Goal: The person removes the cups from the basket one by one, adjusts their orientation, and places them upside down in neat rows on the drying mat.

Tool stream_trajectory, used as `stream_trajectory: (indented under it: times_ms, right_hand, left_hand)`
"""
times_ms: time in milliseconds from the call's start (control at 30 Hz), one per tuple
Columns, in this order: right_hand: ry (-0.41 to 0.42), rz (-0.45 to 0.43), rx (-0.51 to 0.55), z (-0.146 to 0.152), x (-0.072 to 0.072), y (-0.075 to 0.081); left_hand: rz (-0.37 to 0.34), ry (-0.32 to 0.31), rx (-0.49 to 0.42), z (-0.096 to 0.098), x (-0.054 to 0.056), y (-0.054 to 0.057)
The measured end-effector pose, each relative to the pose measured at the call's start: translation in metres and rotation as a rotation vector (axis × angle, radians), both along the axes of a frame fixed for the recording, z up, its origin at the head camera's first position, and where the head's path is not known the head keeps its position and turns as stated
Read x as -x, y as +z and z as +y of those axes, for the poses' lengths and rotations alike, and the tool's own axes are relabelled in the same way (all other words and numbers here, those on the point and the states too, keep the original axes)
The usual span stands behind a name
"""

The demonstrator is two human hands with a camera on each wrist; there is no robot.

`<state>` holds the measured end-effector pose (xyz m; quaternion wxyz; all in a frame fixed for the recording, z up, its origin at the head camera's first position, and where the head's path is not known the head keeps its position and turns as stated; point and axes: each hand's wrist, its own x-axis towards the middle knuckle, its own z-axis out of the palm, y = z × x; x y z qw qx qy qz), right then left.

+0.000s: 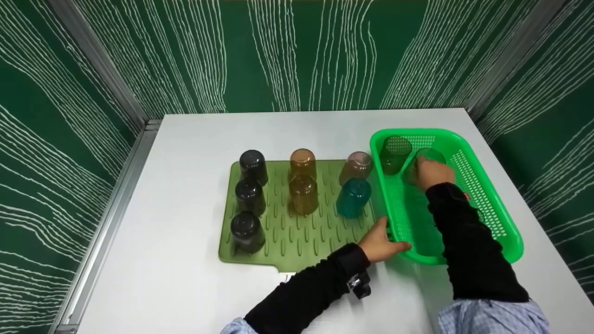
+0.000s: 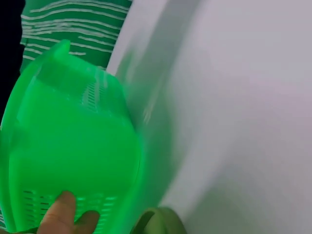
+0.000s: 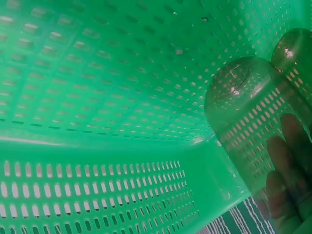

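Inside the green plastic basket [image 1: 482, 195], my right hand [image 1: 434, 174] grips a clear drinking glass [image 3: 243, 112], its fingers wrapped round the side. The rounded base of that glass points toward the basket's far end in the right wrist view. Another see-through glass [image 1: 396, 155] occupies the back left corner of the basket, close to the held one. My left hand [image 1: 381, 243] holds the basket's near left corner, thumb over the rim. In the left wrist view, its fingers [image 2: 61, 214] lie against the outer slotted wall.
Left of the basket, a green drying mat [image 1: 287, 241] carries upturned glasses: three dark grey ones [image 1: 248, 232] in a column, two amber ones [image 1: 304, 195], a pinkish one [image 1: 356, 167] and a teal one [image 1: 353, 198]. Green patterned panels [image 1: 301, 55] border the white table [image 1: 176, 208].
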<state>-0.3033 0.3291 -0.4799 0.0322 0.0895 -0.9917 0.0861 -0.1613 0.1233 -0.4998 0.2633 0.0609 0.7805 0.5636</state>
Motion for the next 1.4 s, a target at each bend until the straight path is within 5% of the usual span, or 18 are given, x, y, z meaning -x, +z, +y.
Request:
stream_trajectory:
  times_ms: [300,533,833,1133,1267,1400]
  right_hand:
    - [0.034,0.092,-0.026,-0.003,-0.014,0.0]
    - [0.057,0.072,0.009,-0.014,-0.028,0.022]
    - [0.11,0.346,0.09,-0.035,-0.059,0.044]
    - [0.23,0.55,0.174,-0.059,-0.085,0.048]
    - [0.273,0.557,0.223,-0.068,-0.093,0.049]
    - [0.278,0.475,0.327,-0.077,-0.105,0.05]
  left_hand:
    - [0.004,0.047,-0.024,0.002,-0.002,-0.001]
    - [0.0,0.05,-0.03,0.002,-0.002,-0.001]
    - [-0.021,0.06,-0.04,0.002,-0.003,-0.003]
    - [-0.024,0.065,-0.124,-0.006,-0.002,-0.007]
    - [-0.023,0.072,-0.203,-0.021,0.003,-0.013]
    - [0.006,0.115,-0.315,-0.04,0.01,-0.015]
